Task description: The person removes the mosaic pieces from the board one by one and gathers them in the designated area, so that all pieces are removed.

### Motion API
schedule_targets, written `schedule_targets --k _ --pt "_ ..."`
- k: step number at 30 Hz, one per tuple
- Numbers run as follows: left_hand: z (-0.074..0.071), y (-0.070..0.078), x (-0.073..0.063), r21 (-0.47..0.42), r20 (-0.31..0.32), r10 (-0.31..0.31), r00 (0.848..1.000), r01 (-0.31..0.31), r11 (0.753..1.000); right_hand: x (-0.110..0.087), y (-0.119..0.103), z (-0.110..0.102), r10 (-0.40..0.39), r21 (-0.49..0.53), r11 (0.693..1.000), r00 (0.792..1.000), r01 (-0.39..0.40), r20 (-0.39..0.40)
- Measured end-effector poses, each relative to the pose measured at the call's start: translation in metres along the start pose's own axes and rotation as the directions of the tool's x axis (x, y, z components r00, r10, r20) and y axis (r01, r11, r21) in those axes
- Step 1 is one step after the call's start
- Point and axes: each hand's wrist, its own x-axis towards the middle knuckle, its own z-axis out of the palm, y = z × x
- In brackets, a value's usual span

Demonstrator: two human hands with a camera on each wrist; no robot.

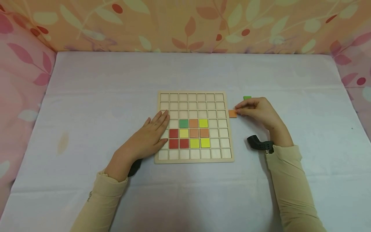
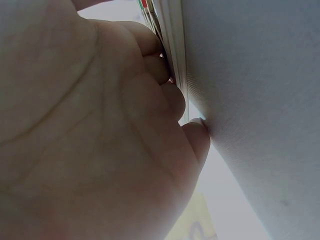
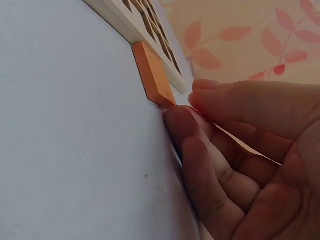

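Orange tile lies just right of the board; right hand touches it, pinch unclear; left hand rests flat, thumb spread. Best grip opposite edges squarely.

Plenty of room over the worktop at upper centre, but the left hand blocks the board left of centre, orange tile and right hand obstructing right of centre!
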Motion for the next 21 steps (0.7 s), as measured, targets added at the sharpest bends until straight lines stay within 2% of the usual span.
schedule_targets --k 7,21 --pt "0.0006 -0.0007 0.0005 -0.002 0.0 0.0 1.0 0.0 1.0 0.0004 0.0049 -0.0044 -0.014 0.031 0.999 1.0 0.013 0.022" --pt "-0.0008 0.0001 -0.001 -0.004 -0.003 0.004 1.0 -0.004 1.0 -0.0001 0.0068 -0.0091 -0.077 0.186 0.981 0.995 0.064 0.066"
